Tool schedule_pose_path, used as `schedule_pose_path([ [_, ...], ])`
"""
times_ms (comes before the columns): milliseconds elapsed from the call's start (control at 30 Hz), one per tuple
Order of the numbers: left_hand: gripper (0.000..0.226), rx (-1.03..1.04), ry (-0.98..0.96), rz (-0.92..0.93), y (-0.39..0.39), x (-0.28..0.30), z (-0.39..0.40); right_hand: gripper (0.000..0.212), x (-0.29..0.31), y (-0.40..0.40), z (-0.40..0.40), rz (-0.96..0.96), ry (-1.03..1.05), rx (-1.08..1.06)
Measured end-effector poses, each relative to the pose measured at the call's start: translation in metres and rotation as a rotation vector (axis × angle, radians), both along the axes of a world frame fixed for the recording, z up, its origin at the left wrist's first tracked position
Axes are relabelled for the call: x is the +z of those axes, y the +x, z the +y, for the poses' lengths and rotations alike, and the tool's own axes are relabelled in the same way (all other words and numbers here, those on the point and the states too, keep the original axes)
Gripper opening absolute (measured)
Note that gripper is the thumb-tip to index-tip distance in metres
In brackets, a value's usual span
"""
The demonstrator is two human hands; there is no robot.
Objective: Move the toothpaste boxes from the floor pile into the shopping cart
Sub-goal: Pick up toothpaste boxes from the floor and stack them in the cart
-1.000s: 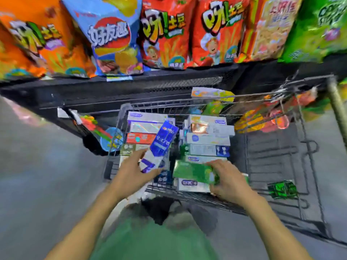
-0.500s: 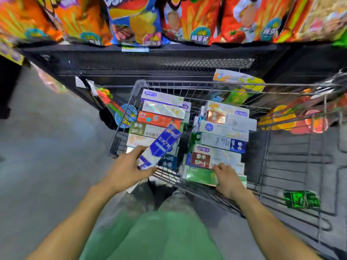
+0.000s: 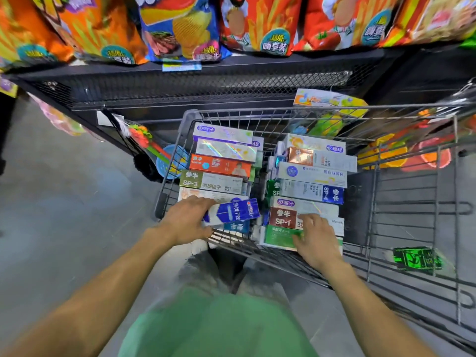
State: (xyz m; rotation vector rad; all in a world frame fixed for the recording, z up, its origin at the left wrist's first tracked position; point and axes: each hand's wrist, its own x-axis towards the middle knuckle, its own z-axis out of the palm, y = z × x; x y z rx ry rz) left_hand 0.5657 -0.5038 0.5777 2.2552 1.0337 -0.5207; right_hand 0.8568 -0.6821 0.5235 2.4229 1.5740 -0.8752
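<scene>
A wire shopping cart (image 3: 280, 112) holds two rows of toothpaste boxes lying flat. My left hand (image 3: 186, 220) grips a blue and white toothpaste box (image 3: 235, 212) at the near end of the left row (image 3: 219, 163), laying it nearly level. My right hand (image 3: 315, 239) rests with spread fingers on a green toothpaste box (image 3: 277, 235) at the near end of the right row (image 3: 311, 173). A brown SP-1 box (image 3: 283, 217) lies just beyond it. No floor pile is in view.
A black shelf (image 3: 206, 83) with snack bags (image 3: 257, 21) stands right behind the cart. Hanging toys (image 3: 144, 140) and candy packs flank the cart. Grey floor (image 3: 64, 215) spreads to the left. A green exit sticker (image 3: 416, 258) lies under the cart's right side.
My left hand has lowered the blue box from a steep tilt to nearly flat on the left row. My right hand set the green box down and now rests on it.
</scene>
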Motion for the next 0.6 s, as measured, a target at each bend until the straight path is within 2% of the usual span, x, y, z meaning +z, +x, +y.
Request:
schedule_pose_path([
  [167,0.057,-0.141,-0.062,0.038,-0.003,-0.045,0.023,0.063,0.007,-0.039,0.020,0.019,0.072,-0.022],
  [300,0.059,-0.213,-0.117,0.042,-0.008,-0.077,0.033,0.079,0.009,-0.070,0.031,0.049,0.068,-0.058],
  [433,0.066,-0.257,-0.130,0.045,-0.025,-0.107,0.042,0.074,0.009,-0.092,0.037,0.049,0.037,-0.063],
  [600,0.067,-0.272,-0.062,0.039,-0.033,-0.112,0.045,0.064,0.014,-0.108,0.046,0.004,-0.012,-0.030],
])
